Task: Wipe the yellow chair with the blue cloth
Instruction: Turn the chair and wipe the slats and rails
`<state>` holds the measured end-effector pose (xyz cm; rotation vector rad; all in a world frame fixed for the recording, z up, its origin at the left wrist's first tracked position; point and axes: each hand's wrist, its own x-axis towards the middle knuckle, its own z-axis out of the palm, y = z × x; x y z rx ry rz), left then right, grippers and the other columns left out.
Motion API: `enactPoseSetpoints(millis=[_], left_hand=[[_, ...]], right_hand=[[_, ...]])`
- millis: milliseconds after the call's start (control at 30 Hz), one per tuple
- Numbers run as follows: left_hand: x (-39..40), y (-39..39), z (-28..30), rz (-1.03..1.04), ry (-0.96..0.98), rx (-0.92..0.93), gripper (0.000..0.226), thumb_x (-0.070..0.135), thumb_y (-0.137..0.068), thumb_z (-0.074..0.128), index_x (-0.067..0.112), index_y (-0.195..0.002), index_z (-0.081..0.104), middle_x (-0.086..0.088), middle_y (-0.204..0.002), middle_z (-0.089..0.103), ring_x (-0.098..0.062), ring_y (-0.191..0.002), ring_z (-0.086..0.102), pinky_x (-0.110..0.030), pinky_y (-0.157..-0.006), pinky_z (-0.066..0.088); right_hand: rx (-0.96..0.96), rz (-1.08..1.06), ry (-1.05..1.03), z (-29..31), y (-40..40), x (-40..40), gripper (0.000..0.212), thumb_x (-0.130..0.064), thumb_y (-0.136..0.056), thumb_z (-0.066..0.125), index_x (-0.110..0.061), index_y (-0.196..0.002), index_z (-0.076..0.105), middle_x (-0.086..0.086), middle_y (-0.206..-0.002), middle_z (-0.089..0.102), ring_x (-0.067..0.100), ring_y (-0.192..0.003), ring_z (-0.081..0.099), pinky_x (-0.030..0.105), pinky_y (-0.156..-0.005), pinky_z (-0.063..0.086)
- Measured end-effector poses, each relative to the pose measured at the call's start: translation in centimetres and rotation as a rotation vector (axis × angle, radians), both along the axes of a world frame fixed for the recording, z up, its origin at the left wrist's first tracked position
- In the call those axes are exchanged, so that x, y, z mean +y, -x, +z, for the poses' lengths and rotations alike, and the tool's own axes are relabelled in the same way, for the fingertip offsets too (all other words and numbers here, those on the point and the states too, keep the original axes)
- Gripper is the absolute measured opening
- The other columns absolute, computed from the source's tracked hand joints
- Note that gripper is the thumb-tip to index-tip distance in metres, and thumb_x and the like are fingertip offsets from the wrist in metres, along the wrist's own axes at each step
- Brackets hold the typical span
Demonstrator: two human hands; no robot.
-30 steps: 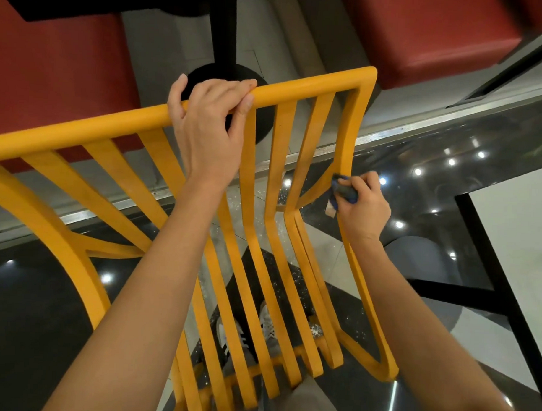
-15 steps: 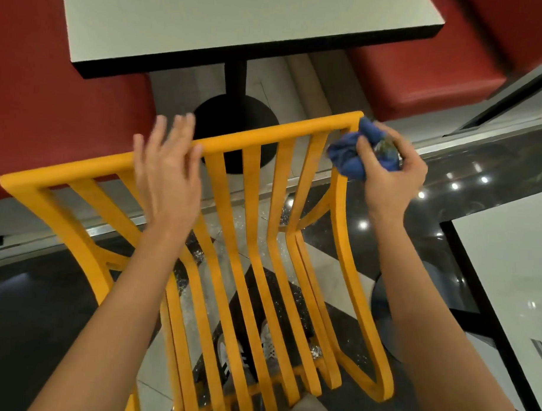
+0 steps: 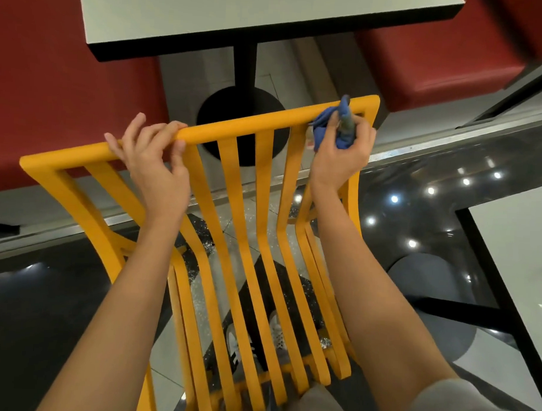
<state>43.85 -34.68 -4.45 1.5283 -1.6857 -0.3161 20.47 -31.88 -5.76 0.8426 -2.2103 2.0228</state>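
Yellow slatted chair (image 3: pixel 233 204) seen from above, left hand (image 3: pixel 154 164) curled over its top rail, right hand (image 3: pixel 339 152) pressing bunched blue cloth (image 3: pixel 331 124) against rail near right corner, white table (image 3: pixel 239 16) and red seats (image 3: pixel 437 63) beyond, sneakers (image 3: pixel 255 343) visible through slats.

Open gaps between the yellow chair (image 3: pixel 238 222) slats; table (image 3: pixel 239 19) edge crowds beyond.
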Motion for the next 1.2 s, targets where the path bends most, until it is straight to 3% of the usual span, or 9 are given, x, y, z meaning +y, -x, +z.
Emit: enactPoseSetpoints(millis=[133,267,400,533,667,767,967,1100,1200], left_hand=[[-0.2,-0.1,-0.4,0.009,0.014,-0.012,0.025,0.027,-0.097,0.053,0.023,-0.115,0.071,0.001,-0.111,0.067,-0.016,-0.133,0.041,-0.043,-0.118,-0.005],[-0.1,-0.1,-0.5,0.013,0.011,-0.018,0.025,0.027,-0.097,0.054,0.023,-0.115,0.071,0.002,-0.112,0.067,-0.015,-0.133,0.041,-0.043,-0.118,-0.005],[-0.2,0.1,-0.4,0.015,0.025,-0.015,0.025,0.026,-0.096,0.054,0.023,-0.114,0.071,0.001,-0.111,0.067,-0.016,-0.132,0.042,-0.044,-0.118,-0.005],[-0.2,0.0,-0.5,0.009,0.036,-0.02,0.024,0.026,-0.097,0.054,0.023,-0.114,0.071,0.001,-0.11,0.067,-0.016,-0.131,0.044,-0.044,-0.118,-0.004],[-0.3,0.1,-0.7,0.018,0.051,-0.017,0.024,0.026,-0.097,0.054,0.023,-0.113,0.072,0.001,-0.109,0.067,-0.016,-0.13,0.044,-0.044,-0.118,-0.004],[-0.2,0.1,-0.7,0.018,0.056,-0.016,0.024,0.024,-0.096,0.055,0.022,-0.112,0.072,0.0,-0.108,0.067,-0.017,-0.129,0.045,-0.042,-0.117,-0.005],[-0.4,0.1,-0.9,0.027,0.071,-0.005,0.023,0.021,-0.094,0.057,0.021,-0.111,0.073,0.001,-0.108,0.068,-0.016,-0.128,0.046,-0.043,-0.117,-0.005],[-0.3,0.2,-0.8,0.025,0.061,0.004,0.023,0.02,-0.093,0.057,0.021,-0.11,0.073,0.001,-0.107,0.068,-0.017,-0.127,0.046,-0.044,-0.118,-0.004],[-0.1,0.3,-0.7,0.022,0.068,0.011,0.024,0.019,-0.093,0.057,0.02,-0.111,0.073,0.001,-0.107,0.068,-0.018,-0.127,0.047,-0.044,-0.117,-0.003]], right_hand=[[0.122,0.193,-0.055,-0.6,-1.0,0.8,0.009,-0.009,-0.088,0.07,-0.003,-0.089,0.063,0.013,-0.088,0.057,0.012,-0.08,0.054,0.012,-0.071,0.043],[-0.106,0.014,-0.038,-1.9,1.0,1.2,0.01,-0.016,-0.089,0.069,-0.015,-0.086,0.06,-0.002,-0.083,0.057,0.002,-0.076,0.053,0.019,-0.069,0.05],[-0.062,0.184,-0.188,-3.7,-1.3,2.7,0.01,-0.017,-0.088,0.071,-0.014,-0.086,0.061,0.005,-0.085,0.059,-0.001,-0.076,0.052,0.01,-0.067,0.043],[-0.079,-0.068,0.026,-1.5,-0.2,0.8,0.012,-0.018,-0.089,0.068,-0.02,-0.086,0.057,0.001,-0.083,0.056,0.006,-0.076,0.054,0.024,-0.071,0.051],[-0.036,-0.035,-0.057,-2.5,-0.3,0.6,0.016,-0.02,-0.091,0.065,-0.01,-0.083,0.057,0.007,-0.082,0.056,0.013,-0.074,0.053,0.025,-0.069,0.049],[-0.152,-0.023,-0.192,-5.2,0.0,2.1,0.018,-0.022,-0.093,0.065,-0.01,-0.082,0.056,0.006,-0.079,0.055,0.009,-0.071,0.049,0.023,-0.066,0.046],[-0.017,0.007,-0.058,-2.1,0.5,0.3,0.019,-0.021,-0.092,0.064,-0.015,-0.08,0.051,0.004,-0.077,0.052,0.018,-0.071,0.051,0.025,-0.066,0.047],[-0.097,0.127,-0.309,-5.7,0.7,3.6,0.019,-0.021,-0.092,0.066,-0.008,-0.084,0.055,0.008,-0.082,0.055,0.015,-0.075,0.053,0.025,-0.065,0.045],[-0.051,0.041,-0.164,-3.7,1.2,4.4,0.018,-0.015,-0.09,0.068,-0.004,-0.083,0.056,0.007,-0.08,0.054,0.013,-0.073,0.051,0.025,-0.066,0.047]])
